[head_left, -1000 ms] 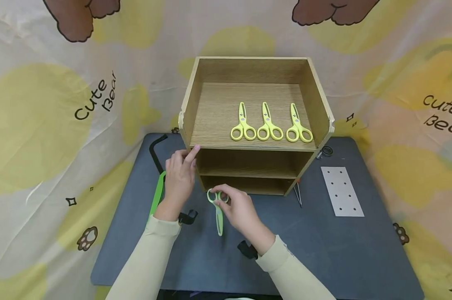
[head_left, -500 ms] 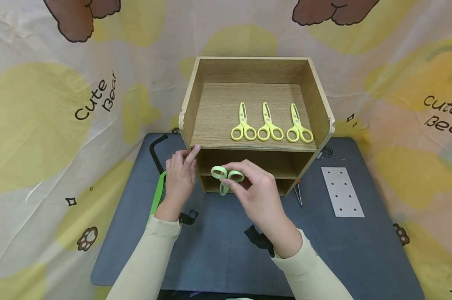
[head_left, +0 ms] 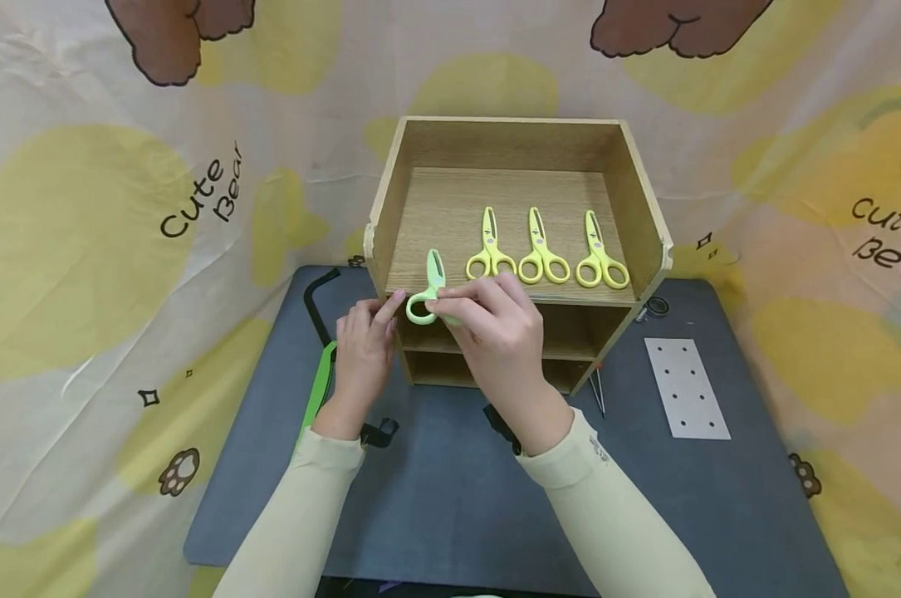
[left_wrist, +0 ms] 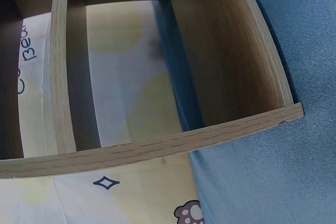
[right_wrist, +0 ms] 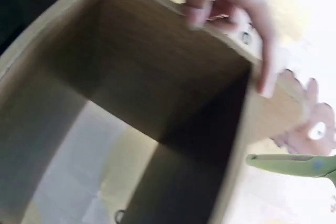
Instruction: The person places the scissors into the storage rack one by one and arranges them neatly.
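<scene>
Right hand (head_left: 495,320): pinches green scissors (head_left: 429,291), now lifted from table (head_left: 435,515) to shelf (head_left: 450,212) edge
Left hand (head_left: 364,349): fingers relaxed, steadying shelf corner; holds nothing

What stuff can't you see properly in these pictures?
- Green scissors: the head view's right hand covers one handle ring.
- Lower shelves of the wooden shelf: head view, hidden behind both hands and in shadow.
- Right wrist view: blurred, only the scissors' tip shows.
- Left hand: absent from the left wrist view.
</scene>
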